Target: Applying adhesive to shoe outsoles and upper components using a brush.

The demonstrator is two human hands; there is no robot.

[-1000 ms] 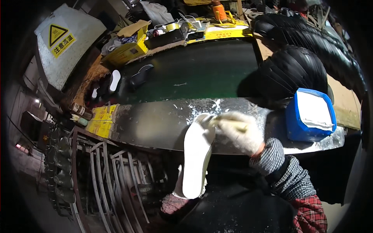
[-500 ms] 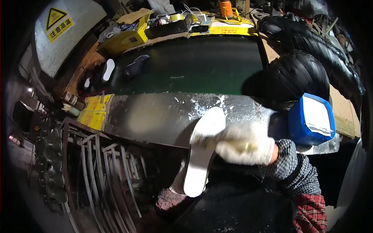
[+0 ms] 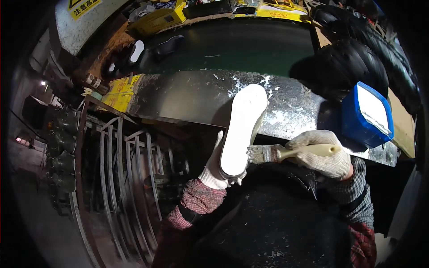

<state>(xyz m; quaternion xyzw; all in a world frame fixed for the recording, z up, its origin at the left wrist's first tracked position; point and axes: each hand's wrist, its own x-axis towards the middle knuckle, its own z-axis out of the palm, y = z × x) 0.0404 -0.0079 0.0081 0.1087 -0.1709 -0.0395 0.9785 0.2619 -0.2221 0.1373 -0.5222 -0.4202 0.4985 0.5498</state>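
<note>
My left hand (image 3: 213,167), in a white glove, grips a shoe (image 3: 243,129) by its lower end from beneath and the left side. The shoe's underside faces up, coated bright white, with its wider end pointing away from me. My gloved right hand (image 3: 321,154) is closed round the cream handle of a flat paintbrush (image 3: 268,154). The brush's bristles meet the right edge of the shoe near its lower end. To the right of the shoe stands a blue tub (image 3: 351,118) with white material inside; its contents show only in part.
A metal ledge (image 3: 187,100) spotted with white splashes fronts a dark green conveyor belt (image 3: 254,53). Two dark shoes (image 3: 167,47) lie at the belt's left end, one white sole showing. Black plastic bundles (image 3: 348,67) sit at right, metal racks (image 3: 120,156) below left, a yellow box (image 3: 163,20) behind.
The brush has moved from the middle of the shoe down to its lower right edge. My view has tilted downward, and the shoe appears higher in it.
</note>
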